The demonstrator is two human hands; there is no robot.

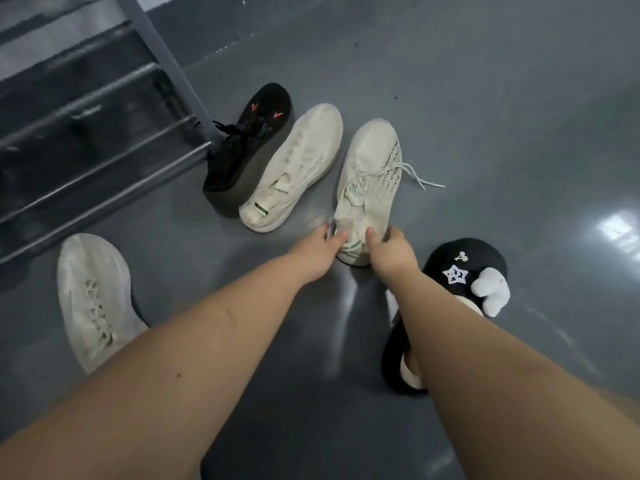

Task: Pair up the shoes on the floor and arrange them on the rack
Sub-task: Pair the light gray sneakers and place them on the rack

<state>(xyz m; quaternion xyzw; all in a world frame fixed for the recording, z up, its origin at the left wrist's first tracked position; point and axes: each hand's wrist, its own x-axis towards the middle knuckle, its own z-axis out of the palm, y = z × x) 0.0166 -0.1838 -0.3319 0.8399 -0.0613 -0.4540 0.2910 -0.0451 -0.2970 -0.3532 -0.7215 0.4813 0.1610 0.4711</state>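
Note:
A cream laced sneaker [372, 174] with green trim lies on the grey floor, toe pointing away. My left hand [317, 252] and my right hand [389, 251] both grip its heel end, one on each side. Left of it lies a cream slip-on sneaker [298, 164], and beside that a black sneaker [249, 150] with orange marks leans against the rack's post. Another pale laced sneaker [91, 296] sits alone at the lower left. The dark metal shoe rack [86, 133] fills the upper left.
A black slipper [450, 268] with a star patch and a white plush charm lies at the right, partly under my right forearm. Open glossy grey floor [502, 116] stretches to the right and far side.

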